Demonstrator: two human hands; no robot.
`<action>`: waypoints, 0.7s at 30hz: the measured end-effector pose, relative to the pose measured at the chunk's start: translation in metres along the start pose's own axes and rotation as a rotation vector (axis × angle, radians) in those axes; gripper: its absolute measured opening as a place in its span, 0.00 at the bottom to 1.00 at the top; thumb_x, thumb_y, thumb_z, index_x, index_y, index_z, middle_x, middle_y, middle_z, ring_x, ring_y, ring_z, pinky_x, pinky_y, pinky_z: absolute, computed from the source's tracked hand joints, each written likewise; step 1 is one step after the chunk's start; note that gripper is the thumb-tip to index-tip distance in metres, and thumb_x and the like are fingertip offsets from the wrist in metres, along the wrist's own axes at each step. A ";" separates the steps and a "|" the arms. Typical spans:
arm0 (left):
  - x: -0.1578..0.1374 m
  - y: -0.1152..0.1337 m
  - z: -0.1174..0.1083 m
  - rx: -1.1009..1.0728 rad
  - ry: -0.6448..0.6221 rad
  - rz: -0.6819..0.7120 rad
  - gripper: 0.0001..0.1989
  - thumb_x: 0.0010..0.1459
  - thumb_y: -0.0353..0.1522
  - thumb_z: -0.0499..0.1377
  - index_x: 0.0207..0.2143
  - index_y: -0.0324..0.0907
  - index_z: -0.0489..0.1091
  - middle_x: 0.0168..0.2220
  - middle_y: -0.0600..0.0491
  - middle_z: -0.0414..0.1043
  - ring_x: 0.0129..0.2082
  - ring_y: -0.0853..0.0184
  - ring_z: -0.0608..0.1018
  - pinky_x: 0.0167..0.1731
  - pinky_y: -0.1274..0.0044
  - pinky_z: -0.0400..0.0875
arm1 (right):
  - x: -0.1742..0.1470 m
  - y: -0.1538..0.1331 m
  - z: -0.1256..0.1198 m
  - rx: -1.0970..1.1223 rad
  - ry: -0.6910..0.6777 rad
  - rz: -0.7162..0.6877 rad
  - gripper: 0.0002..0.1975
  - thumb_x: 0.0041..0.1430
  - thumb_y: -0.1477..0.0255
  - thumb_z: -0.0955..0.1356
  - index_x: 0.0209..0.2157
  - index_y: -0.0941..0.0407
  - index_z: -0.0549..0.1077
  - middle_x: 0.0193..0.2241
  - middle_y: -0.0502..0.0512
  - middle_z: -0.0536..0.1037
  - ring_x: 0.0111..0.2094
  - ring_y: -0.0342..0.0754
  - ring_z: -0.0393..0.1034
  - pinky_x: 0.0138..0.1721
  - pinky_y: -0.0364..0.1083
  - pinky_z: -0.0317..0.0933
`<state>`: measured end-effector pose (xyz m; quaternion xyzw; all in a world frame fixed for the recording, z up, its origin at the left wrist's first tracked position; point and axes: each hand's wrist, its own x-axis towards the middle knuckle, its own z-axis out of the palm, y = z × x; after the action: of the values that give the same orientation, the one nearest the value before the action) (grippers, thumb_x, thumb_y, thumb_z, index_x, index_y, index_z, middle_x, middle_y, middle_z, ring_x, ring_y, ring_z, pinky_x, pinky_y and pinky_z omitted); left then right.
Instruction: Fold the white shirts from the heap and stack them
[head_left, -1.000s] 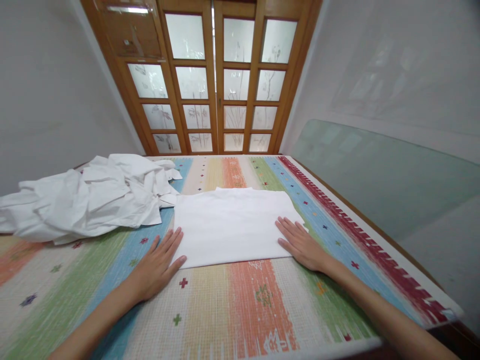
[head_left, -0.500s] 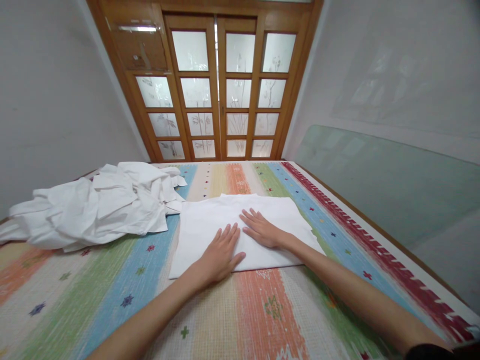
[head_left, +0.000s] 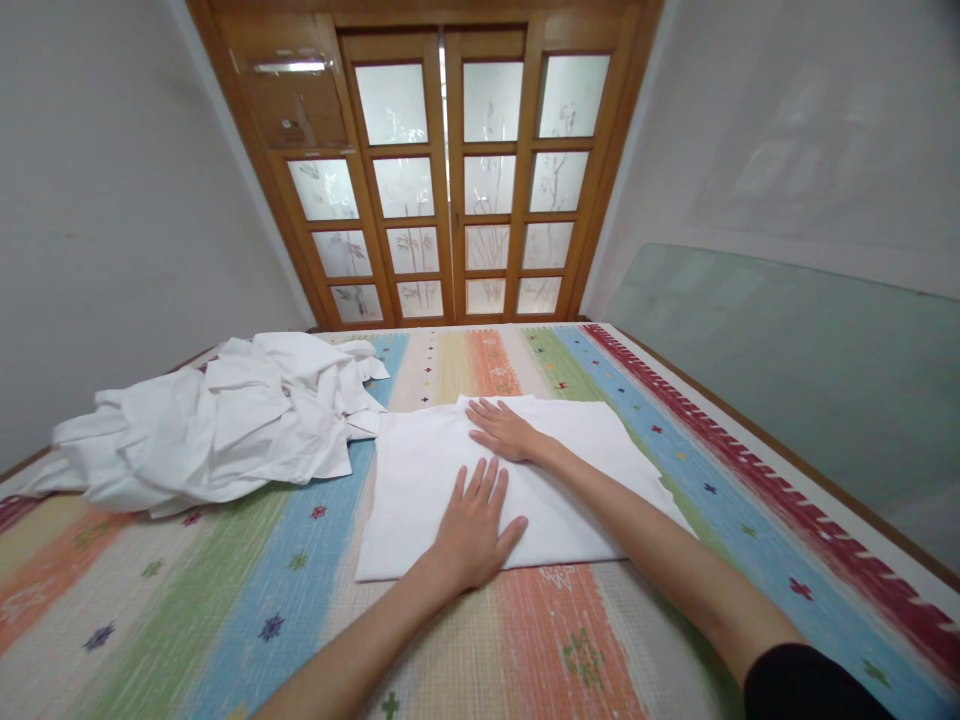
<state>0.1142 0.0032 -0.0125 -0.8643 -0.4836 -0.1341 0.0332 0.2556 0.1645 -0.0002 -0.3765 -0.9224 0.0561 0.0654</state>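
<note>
A white folded garment (head_left: pixel 592 450), perhaps a shirt, lies flat in front of me on the striped cloth. My left hand (head_left: pixel 474 530) rests palm down across its near part, fingers spread and pointing away from me. Farther back, my right hand (head_left: pixel 504 430) lies flat on the same fabric near its far edge, fingers stretched out toward the left. Neither hand grips anything. Just left of the folded piece is a crumpled pile of white cloth (head_left: pixel 225 420), its right end close to the folded fabric.
A colourful striped cloth (head_left: pixel 225 600) covers the broad surface beneath everything. Wooden doors with glass panes (head_left: pixel 450 180) stand at the far end. A pale green panel (head_left: pixel 787 370) leans along the right wall, and a plain wall (head_left: pixel 90 200) runs on the left.
My right hand has slid left and farther away across the white fabric. The left hand stays flat on the near part. The whole view has shifted slightly.
</note>
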 end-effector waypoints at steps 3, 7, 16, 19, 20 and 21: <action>0.000 0.000 -0.001 -0.021 -0.019 -0.005 0.34 0.66 0.49 0.39 0.65 0.36 0.51 0.67 0.41 0.50 0.68 0.54 0.50 0.65 0.58 0.45 | 0.010 0.000 -0.001 0.008 -0.016 0.040 0.34 0.68 0.55 0.51 0.67 0.61 0.51 0.67 0.62 0.48 0.68 0.56 0.40 0.66 0.58 0.38; 0.000 0.000 -0.002 -0.060 -0.033 -0.008 0.34 0.66 0.49 0.39 0.66 0.36 0.51 0.68 0.42 0.48 0.68 0.53 0.49 0.65 0.57 0.44 | 0.020 0.003 0.002 0.036 -0.002 0.076 0.34 0.68 0.55 0.52 0.67 0.61 0.51 0.67 0.61 0.48 0.68 0.55 0.41 0.66 0.56 0.39; 0.001 0.001 -0.007 -0.090 -0.064 -0.032 0.35 0.66 0.49 0.40 0.67 0.37 0.50 0.68 0.43 0.46 0.68 0.55 0.48 0.65 0.58 0.45 | 0.012 0.048 0.005 0.049 0.054 0.248 0.35 0.66 0.51 0.51 0.66 0.59 0.55 0.67 0.62 0.51 0.68 0.56 0.42 0.66 0.58 0.37; 0.000 0.001 -0.008 -0.086 -0.057 -0.031 0.34 0.66 0.49 0.40 0.67 0.38 0.50 0.68 0.44 0.47 0.68 0.55 0.48 0.65 0.58 0.45 | 0.002 0.067 0.001 0.045 0.037 0.342 0.36 0.66 0.50 0.51 0.67 0.57 0.53 0.67 0.61 0.50 0.68 0.59 0.39 0.65 0.62 0.36; 0.000 0.001 -0.008 -0.086 -0.057 -0.030 0.34 0.66 0.49 0.40 0.67 0.39 0.50 0.68 0.44 0.47 0.68 0.55 0.48 0.65 0.58 0.45 | -0.002 0.072 0.001 0.042 0.028 0.374 0.35 0.66 0.51 0.51 0.67 0.57 0.52 0.68 0.61 0.49 0.68 0.60 0.39 0.64 0.63 0.36; 0.000 0.001 -0.007 -0.087 -0.059 -0.029 0.34 0.66 0.49 0.40 0.67 0.39 0.50 0.68 0.44 0.47 0.68 0.55 0.48 0.65 0.58 0.45 | -0.005 0.077 0.000 0.038 0.023 0.404 0.34 0.67 0.52 0.51 0.67 0.57 0.52 0.68 0.61 0.48 0.68 0.60 0.38 0.64 0.64 0.36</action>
<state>0.1131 0.0014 -0.0054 -0.8615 -0.4904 -0.1300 -0.0204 0.3117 0.2158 -0.0123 -0.5534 -0.8260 0.0813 0.0703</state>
